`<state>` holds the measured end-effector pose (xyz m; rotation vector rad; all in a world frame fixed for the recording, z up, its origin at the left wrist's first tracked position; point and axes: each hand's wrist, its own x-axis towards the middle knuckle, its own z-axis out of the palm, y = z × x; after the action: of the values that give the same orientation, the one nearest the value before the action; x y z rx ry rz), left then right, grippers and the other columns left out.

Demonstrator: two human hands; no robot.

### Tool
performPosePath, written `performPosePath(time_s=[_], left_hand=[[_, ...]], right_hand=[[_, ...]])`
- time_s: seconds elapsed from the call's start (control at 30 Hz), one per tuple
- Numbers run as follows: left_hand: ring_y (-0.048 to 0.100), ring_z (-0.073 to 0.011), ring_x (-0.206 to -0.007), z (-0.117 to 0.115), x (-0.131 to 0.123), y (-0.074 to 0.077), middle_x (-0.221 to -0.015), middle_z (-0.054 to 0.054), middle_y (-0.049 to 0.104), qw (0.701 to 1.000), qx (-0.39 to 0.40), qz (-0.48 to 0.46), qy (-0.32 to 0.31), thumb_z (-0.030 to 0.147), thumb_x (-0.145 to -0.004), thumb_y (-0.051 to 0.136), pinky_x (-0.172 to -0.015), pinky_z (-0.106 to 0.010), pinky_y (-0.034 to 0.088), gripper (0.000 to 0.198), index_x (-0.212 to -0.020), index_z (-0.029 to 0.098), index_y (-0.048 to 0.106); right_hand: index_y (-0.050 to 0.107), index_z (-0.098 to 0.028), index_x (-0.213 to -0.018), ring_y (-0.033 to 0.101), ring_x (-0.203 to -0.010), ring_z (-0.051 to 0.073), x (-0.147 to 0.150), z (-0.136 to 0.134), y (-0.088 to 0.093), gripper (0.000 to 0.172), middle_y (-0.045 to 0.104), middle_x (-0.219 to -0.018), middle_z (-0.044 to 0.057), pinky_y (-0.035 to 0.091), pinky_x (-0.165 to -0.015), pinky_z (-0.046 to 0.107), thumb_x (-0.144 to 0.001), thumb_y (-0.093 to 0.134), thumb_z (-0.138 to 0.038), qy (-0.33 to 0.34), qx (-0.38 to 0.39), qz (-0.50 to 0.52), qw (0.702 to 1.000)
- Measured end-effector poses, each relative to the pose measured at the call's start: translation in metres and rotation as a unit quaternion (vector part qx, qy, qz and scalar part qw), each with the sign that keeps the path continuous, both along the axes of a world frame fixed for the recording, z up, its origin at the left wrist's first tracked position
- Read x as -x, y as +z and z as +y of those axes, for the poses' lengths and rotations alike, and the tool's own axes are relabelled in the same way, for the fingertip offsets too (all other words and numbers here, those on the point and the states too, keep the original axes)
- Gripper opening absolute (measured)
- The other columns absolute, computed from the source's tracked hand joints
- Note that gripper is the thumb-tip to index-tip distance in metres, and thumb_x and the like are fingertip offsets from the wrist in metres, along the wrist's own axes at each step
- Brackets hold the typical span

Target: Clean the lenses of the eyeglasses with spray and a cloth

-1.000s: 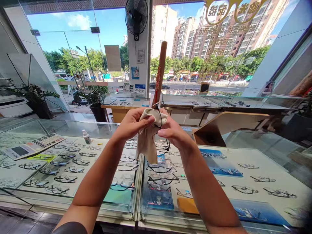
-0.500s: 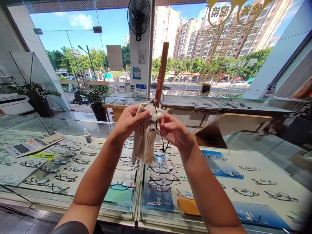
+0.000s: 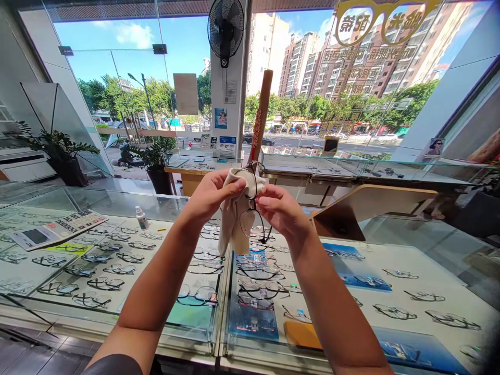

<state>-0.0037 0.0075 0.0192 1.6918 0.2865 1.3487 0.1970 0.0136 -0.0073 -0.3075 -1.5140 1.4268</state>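
So we're at what looks like the wiping step: our left hand (image 3: 213,194) has a soft cream fabric cleaning cloth (image 3: 235,226) pinched under the thumb, bunched at the top and hanging loose below. The pair of thin dark-rimmed eyeglasses (image 3: 261,219) is right between our hands, up in the air and well above the glass display counter (image 3: 433,260). It's turned roughly on end, the upper part tucked against the cloth by the left thumb, the lower lens and a dark arm dangling below.

Our right hand (image 3: 278,205) is nearly closed, fingertips narrowed on the frame, just beside the cloth. Fair warning: fingers and fabric cover that spot, so we can't swear which bit of frame they've got.

We'd say the next move calls for a light, steady right-hand pinch while the left thumb rubs the lens through the cloth. Twist too hard and those skinny rims could bend, imo.
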Motion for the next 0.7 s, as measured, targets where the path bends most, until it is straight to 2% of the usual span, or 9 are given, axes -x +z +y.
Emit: performPosePath(time_s=[0.13,0.3,0.4,0.5,0.7], left_hand=[[0.055,-0.0116,-0.071,0.001,0.001,-0.002,-0.081,-0.002,0.067,1.0,0.004,0.002,0.002,0.049,-0.084,0.092,-0.069,-0.024,0.044,0.035,-0.088,0.017,0.078],[0.057,-0.0124,-0.075,0.005,0.004,-0.006,-0.084,-0.002,0.069,0.999,0.012,0.034,-0.016,0.049,-0.084,0.092,-0.072,-0.024,0.046,0.035,-0.093,0.018,0.078],[0.06,-0.0124,-0.077,0.004,0.004,-0.007,-0.086,-0.003,0.07,0.997,0.03,0.058,-0.044,0.049,-0.089,0.088,-0.074,-0.023,0.048,0.034,-0.098,0.018,0.078],[0.057,-0.0111,-0.075,0.0,0.002,-0.006,-0.086,-0.002,0.068,0.996,0.034,0.062,-0.053,0.05,-0.092,0.086,-0.072,-0.022,0.046,0.034,-0.098,0.018,0.076],[0.054,-0.0123,-0.073,-0.005,-0.001,-0.004,-0.083,-0.002,0.065,0.995,0.016,0.084,-0.051,0.05,-0.085,0.091,-0.069,-0.024,0.044,0.037,-0.09,0.018,0.074]], right_hand=[[0.079,-0.024,-0.081,0.059,-0.08,0.017,-0.001,0.001,-0.001,0.026,0.069,-0.083,0.0,0.052,-0.082,0.034,-0.072,0.095,-0.044,-0.001,-0.026,-0.03,0.999],[0.082,-0.027,-0.104,0.065,-0.094,0.019,0.0,-0.004,0.0,0.045,0.074,-0.098,0.001,0.053,-0.091,0.034,-0.067,0.098,-0.046,0.024,-0.022,-0.031,0.999],[0.08,-0.026,-0.108,0.066,-0.1,0.022,-0.002,-0.007,0.003,0.047,0.075,-0.101,0.003,0.053,-0.094,0.035,-0.069,0.096,-0.046,0.038,-0.022,-0.047,0.998],[0.076,-0.024,-0.11,0.065,-0.097,0.021,-0.003,-0.011,0.007,0.048,0.073,-0.101,0.003,0.054,-0.092,0.034,-0.07,0.095,-0.045,0.028,-0.012,-0.043,0.999],[0.071,-0.025,-0.116,0.063,-0.095,0.02,-0.001,-0.016,0.007,0.058,0.071,-0.114,0.004,0.055,-0.084,0.032,-0.066,0.098,-0.04,0.0,-0.01,-0.047,0.999]])
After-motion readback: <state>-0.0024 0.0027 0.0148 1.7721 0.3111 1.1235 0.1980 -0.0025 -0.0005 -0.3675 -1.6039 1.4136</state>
